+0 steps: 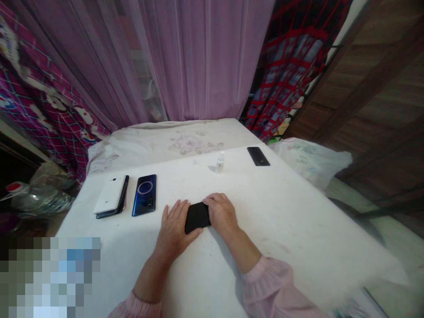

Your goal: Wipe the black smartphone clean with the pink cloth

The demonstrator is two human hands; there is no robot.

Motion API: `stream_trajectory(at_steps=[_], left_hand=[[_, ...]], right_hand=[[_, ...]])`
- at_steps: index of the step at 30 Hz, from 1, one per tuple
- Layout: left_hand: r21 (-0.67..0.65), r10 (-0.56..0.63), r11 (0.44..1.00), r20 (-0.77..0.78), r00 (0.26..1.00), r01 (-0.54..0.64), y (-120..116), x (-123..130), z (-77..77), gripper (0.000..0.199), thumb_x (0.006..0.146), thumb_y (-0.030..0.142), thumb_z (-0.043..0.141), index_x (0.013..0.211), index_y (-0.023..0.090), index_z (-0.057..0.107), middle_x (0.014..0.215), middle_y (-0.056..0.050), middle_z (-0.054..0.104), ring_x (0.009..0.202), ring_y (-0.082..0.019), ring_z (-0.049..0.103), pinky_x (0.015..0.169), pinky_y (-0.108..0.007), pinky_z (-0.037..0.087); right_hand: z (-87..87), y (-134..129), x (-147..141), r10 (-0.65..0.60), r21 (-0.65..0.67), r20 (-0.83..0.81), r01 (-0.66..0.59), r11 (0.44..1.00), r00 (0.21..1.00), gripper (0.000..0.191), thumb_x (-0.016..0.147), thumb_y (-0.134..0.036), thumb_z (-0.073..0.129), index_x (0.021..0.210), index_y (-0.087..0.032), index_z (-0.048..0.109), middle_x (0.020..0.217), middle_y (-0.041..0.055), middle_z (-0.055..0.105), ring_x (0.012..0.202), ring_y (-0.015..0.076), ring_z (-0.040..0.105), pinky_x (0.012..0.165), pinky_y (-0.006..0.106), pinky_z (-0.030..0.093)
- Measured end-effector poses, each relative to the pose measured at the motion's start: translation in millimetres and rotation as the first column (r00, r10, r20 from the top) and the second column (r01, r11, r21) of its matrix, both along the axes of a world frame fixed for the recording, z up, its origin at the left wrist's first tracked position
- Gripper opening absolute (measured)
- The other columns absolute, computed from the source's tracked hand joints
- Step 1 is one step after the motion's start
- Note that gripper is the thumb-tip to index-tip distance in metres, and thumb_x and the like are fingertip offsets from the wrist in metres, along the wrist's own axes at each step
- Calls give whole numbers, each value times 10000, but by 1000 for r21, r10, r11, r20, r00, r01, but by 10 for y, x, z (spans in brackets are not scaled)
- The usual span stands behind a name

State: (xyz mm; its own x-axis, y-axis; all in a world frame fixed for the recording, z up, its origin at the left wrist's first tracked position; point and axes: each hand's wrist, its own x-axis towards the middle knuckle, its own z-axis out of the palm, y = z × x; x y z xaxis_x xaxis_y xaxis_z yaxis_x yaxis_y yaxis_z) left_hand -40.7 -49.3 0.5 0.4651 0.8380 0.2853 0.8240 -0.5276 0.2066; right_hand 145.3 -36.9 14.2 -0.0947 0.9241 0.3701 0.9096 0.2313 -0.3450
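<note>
A flat, black phone (198, 217) lies on the white tabletop in front of me, its dark face up. My left hand (174, 226) holds its left end between thumb and forefinger, the thumb along the near edge and the other fingers stretched out on the cloth. At the right end, my right hand (224, 214) is closed with bent fingers against the phone, the fingertips near its far right corner. Whether something small is under those fingers is hidden. Left of my hands lies a glossy blue phone (143, 201) with a pale ring on its back.
A white phone (110, 194) rests on darker phones at the left. Beyond my hands stands a small clear bottle (220, 163); another black phone (259, 156) lies near the table's right edge. A white plastic bag (308, 159) and a large water bottle (39, 198) flank the table (281, 229).
</note>
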Motion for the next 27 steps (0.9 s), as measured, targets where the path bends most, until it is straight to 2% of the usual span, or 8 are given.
stream_trajectory(at_steps=[3, 6, 9, 13, 16, 19, 22, 27], left_hand=[[-7, -3, 1000, 7, 1000, 3, 3, -6, -7, 667, 833, 477, 592, 1388, 164, 393, 1398, -175, 497, 1320, -361, 414, 1091, -602, 236], [-16, -5, 1000, 16, 1000, 5, 3, -8, -9, 663, 838, 482, 589, 1387, 167, 394, 1403, -172, 494, 1325, -358, 408, 1092, -604, 231], [-13, -3, 1000, 15, 1000, 3, 0, -3, -5, 655, 840, 483, 591, 1379, 158, 407, 1399, -175, 496, 1324, -357, 410, 1096, -600, 228], [-19, 3, 1000, 1, 1000, -3, -1, 5, 5, 661, 837, 484, 598, 1371, 141, 415, 1400, -180, 494, 1325, -362, 407, 1091, -602, 235], [-26, 6, 1000, -1, 1000, -6, 1, 4, 9, 655, 839, 485, 597, 1371, 149, 414, 1403, -177, 492, 1327, -357, 405, 1090, -600, 235], [-29, 5, 1000, -1, 1000, -5, 1, -1, 7, 663, 838, 491, 598, 1371, 141, 413, 1403, -181, 491, 1327, -357, 405, 1091, -598, 236], [-26, 4, 1000, -3, 1000, -4, -1, -4, 3, 675, 838, 498, 594, 1373, 129, 411, 1405, -183, 487, 1332, -359, 397, 1094, -598, 233], [-29, 9, 1000, -10, 1000, -10, -3, 3, 9, 663, 839, 500, 588, 1365, 134, 420, 1405, -183, 488, 1335, -357, 392, 1093, -594, 235]], right_hand=[[-38, 24, 252, -144, 32, -27, 145, 989, 989, 301, 842, -85, 492, 854, -252, 742, 892, 65, 665, 837, 219, 537, 725, 324, 446], [-68, 37, 362, -211, 55, -27, 212, 976, 977, 315, 834, -77, 471, 848, -236, 742, 872, 73, 646, 813, 220, 528, 699, 320, 441], [-49, 16, 227, -168, 51, 7, 167, 985, 986, 319, 825, -59, 469, 866, -230, 735, 879, 66, 653, 811, 216, 528, 709, 315, 448], [31, -51, -59, -18, 13, 26, 18, 1000, 1000, 291, 828, -60, 494, 895, -227, 724, 919, 55, 686, 841, 214, 543, 766, 315, 461], [67, -97, -112, 50, -6, -4, -50, 999, 999, 283, 846, -87, 492, 936, -229, 719, 969, 62, 702, 877, 222, 557, 809, 342, 461], [70, -137, -29, 27, 12, -87, -26, 1000, 996, 304, 857, -112, 482, 1036, -233, 696, 1022, 62, 701, 922, 221, 568, 828, 349, 463], [74, -172, 64, -48, 50, -141, 55, 997, 989, 319, 847, -163, 518, 1131, -217, 652, 1095, 74, 672, 976, 217, 567, 855, 342, 461], [108, -196, 92, -145, -7, -37, 145, 989, 989, 233, 838, -260, 596, 1049, -194, 667, 989, 78, 673, 921, 229, 579, 810, 335, 453]])
